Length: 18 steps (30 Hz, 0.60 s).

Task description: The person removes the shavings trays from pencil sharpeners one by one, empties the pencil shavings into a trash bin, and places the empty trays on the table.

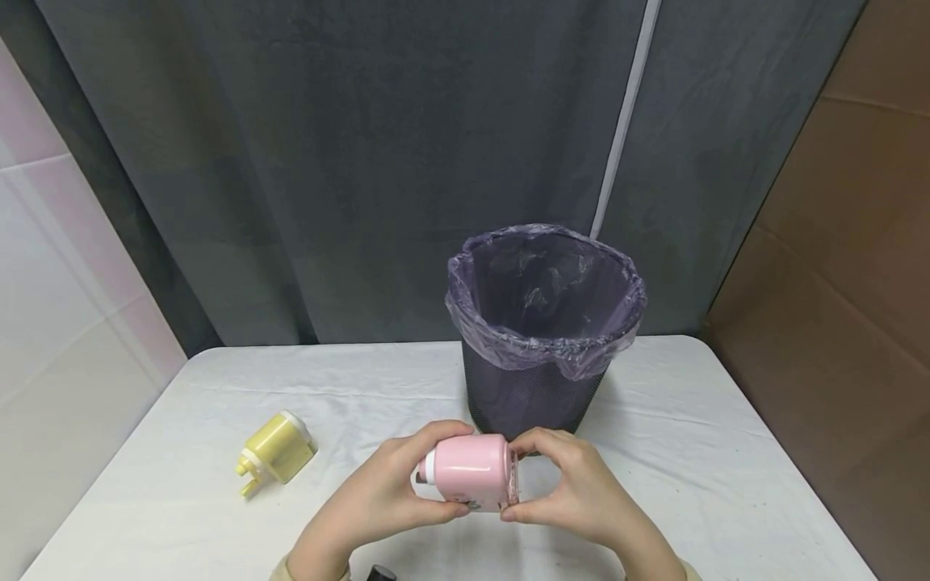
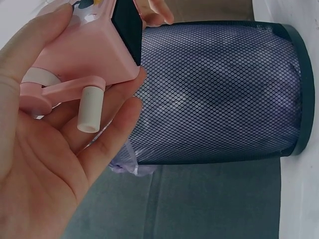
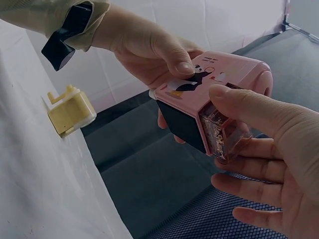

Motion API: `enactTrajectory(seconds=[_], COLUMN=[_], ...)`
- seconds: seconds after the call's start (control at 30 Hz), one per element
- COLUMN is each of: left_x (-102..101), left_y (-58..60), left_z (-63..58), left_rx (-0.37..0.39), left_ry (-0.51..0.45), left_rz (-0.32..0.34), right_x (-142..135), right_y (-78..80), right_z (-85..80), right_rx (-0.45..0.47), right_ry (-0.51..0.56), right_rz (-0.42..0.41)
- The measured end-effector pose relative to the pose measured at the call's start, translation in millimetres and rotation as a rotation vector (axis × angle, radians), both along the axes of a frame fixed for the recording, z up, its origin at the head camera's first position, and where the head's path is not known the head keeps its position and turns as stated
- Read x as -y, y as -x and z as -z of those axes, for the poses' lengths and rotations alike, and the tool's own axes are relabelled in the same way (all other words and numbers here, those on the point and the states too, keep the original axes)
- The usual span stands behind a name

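My left hand (image 1: 388,488) grips the body of a pink hand-crank pencil sharpener (image 1: 468,466), which is turned on its side above the table. A panda print shows on its face in the right wrist view. Its pink crank (image 2: 70,89) with a white knob (image 2: 90,109) points toward my left palm. At the other end, my right hand (image 1: 577,488) pinches the clear shavings drawer (image 3: 217,132) between thumb and fingers. Shavings are visible inside the drawer, which partly sticks out of the body. A yellow crank sharpener (image 1: 279,445) lies on the table at the left.
A black mesh bin (image 1: 534,395) with a purple plastic liner (image 1: 545,347) stands just behind my hands. The white-covered table (image 1: 690,452) meets a grey curtain (image 1: 407,161) at the back. Part of a small black object (image 1: 381,574) shows at the near edge.
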<state>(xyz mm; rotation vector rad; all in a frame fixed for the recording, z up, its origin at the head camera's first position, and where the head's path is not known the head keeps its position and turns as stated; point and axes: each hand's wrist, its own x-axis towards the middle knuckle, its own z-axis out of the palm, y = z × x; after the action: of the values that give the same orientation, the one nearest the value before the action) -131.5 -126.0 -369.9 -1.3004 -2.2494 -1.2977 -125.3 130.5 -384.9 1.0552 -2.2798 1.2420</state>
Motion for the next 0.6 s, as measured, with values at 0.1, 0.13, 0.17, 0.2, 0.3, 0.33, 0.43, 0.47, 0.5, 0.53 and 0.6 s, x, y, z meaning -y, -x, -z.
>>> enactTrajectory(seconds=[0.1, 0.13, 0.17, 0.2, 0.3, 0.33, 0.43, 0.47, 0.5, 0.53, 0.6], left_x=[0.5, 0.6, 0.9, 1.1, 1.3, 1.4, 1.6, 1.7, 1.8, 2.0, 2.3], left_y=[1.3, 1.5, 1.3, 1.1, -0.1, -0.5, -1.4, -1.5, -1.6, -1.5, -1.2], left_z=[1.9, 2.2, 2.3, 2.2, 1.1, 0.6, -0.5, -0.7, -0.8, -0.9, -1.1], left_rx=[-0.009, -0.008, -0.006, -0.003, 0.005, 0.008, 0.017, 0.02, 0.021, 0.023, 0.022], left_ry=[0.0, 0.002, 0.005, 0.009, 0.019, 0.022, 0.028, 0.03, 0.032, 0.033, 0.036], left_rz=[-0.001, -0.001, -0.004, -0.007, -0.014, -0.016, -0.018, -0.017, -0.018, -0.018, -0.016], right_x=[-0.1, -0.2, -0.3, -0.4, -0.9, -1.1, -1.7, -1.9, -2.0, -2.2, -2.4], right_y=[-0.2, -0.3, -0.4, -0.5, -0.5, -0.5, -0.2, -0.1, 0.0, 0.1, 0.3], right_z=[-0.6, -0.9, -1.0, -1.2, -1.3, -1.3, -1.2, -1.3, -1.4, -1.5, -1.8], right_rx=[0.004, 0.008, 0.013, 0.017, 0.029, 0.031, 0.031, 0.031, 0.031, 0.033, 0.036], right_ry=[-0.003, -0.006, -0.01, -0.014, -0.032, -0.038, -0.051, -0.054, -0.055, -0.055, -0.055], right_rz=[0.0, 0.002, 0.005, 0.009, 0.026, 0.032, 0.043, 0.045, 0.045, 0.045, 0.04])
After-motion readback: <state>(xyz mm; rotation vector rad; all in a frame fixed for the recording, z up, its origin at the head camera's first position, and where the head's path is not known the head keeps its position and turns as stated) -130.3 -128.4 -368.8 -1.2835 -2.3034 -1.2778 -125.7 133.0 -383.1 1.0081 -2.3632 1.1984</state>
